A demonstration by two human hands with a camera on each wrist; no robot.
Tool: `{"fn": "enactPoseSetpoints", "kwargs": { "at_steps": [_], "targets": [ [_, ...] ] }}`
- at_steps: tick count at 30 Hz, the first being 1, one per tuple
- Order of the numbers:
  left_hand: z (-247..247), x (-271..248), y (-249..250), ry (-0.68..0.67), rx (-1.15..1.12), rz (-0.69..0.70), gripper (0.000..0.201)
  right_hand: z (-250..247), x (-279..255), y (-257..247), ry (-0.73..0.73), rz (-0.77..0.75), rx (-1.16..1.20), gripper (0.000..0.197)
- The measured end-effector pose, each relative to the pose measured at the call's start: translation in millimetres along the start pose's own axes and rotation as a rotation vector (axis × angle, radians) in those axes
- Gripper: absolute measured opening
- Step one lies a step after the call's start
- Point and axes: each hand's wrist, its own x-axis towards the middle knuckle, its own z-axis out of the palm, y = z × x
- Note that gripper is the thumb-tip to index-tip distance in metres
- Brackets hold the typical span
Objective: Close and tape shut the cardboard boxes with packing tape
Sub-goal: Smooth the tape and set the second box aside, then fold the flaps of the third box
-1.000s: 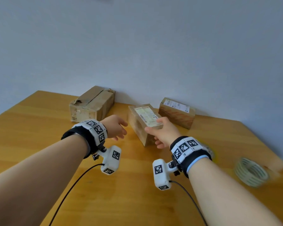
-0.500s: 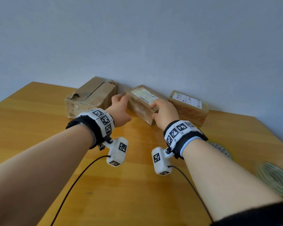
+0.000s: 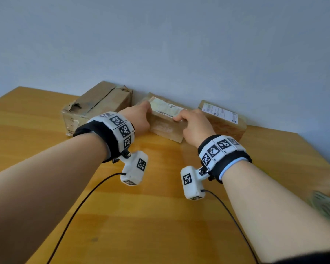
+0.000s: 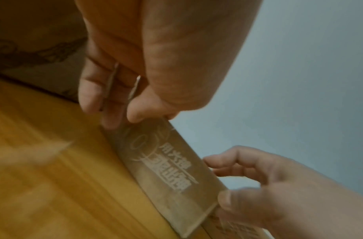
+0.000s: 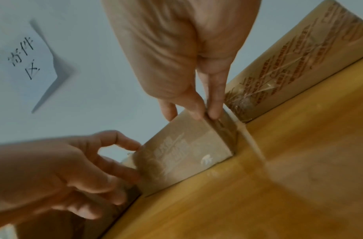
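A small cardboard box (image 3: pixel 165 121) with a white shipping label on top stands at the wall, between two other boxes. My left hand (image 3: pixel 139 119) grips its left end, fingers curled over the edge. My right hand (image 3: pixel 194 122) grips its right end, fingertips on the top edge. The left wrist view shows the box (image 4: pixel 168 169) with printed characters on its front, held between my left hand (image 4: pixel 135 105) and my right hand (image 4: pixel 258 186). In the right wrist view my right hand (image 5: pixel 192 97) pinches the corner of the box (image 5: pixel 186 153).
A larger worn box (image 3: pixel 97 105) with a torn top stands to the left, a labelled box (image 3: pixel 223 119) to the right, both against the wall. A tape roll (image 3: pixel 326 206) lies blurred at the right edge of the wooden table (image 3: pixel 160 216). A paper note (image 5: pixel 26 53) hangs on the wall.
The small box has moved away from me to the wall, between the other two boxes. My left hand, free a second ago, now grips its left end; my right hand stayed on it.
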Motion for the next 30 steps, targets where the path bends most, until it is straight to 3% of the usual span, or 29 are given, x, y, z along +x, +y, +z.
{"fn": "enactPoseSetpoints", "kwargs": {
  "at_steps": [3,7,10,13,16,18,20,25,30],
  "targets": [
    [-3.1,-1.5,4.1,0.012,0.06,0.011,0.043,-1.1,5.8,-0.7,0.066,0.002,-0.02,0.051],
    [5.7,6.8,-1.6,-0.159,-0.19,0.029,0.072,0.2,13.8,-8.8,0.057,0.022,-0.147,0.04],
    [11.8,7.2,-3.0,-0.194,-0.244,0.063,0.081,3.1,17.5,-8.8,-0.001,0.072,-0.14,0.041],
    [10.3,2.5,1.0,-0.108,-0.152,0.083,0.075,7.4,15.4,-11.6,-0.013,0.097,-0.104,0.049],
    [-5.1,-3.5,4.4,0.104,-0.026,0.08,0.065,13.9,13.4,-17.9,0.023,0.089,0.009,0.046],
    [-18.4,-6.6,-0.6,0.262,0.132,0.014,0.066,16.9,10.9,-23.1,0.025,0.096,0.122,0.041],
    [-29.3,-11.3,-13.3,0.321,0.321,-0.143,0.073,16.6,6.0,-27.6,0.013,0.098,0.227,0.039],
    [-38.3,-29.6,-61.5,0.136,0.284,-0.487,0.116,10.6,-15.7,-34.1,-0.053,0.134,0.338,0.032],
    [-40.9,-57.2,-64.9,0.062,0.187,-0.514,0.132,8.3,-43.8,-47.7,-0.156,0.14,0.418,0.032]
  ]
}}
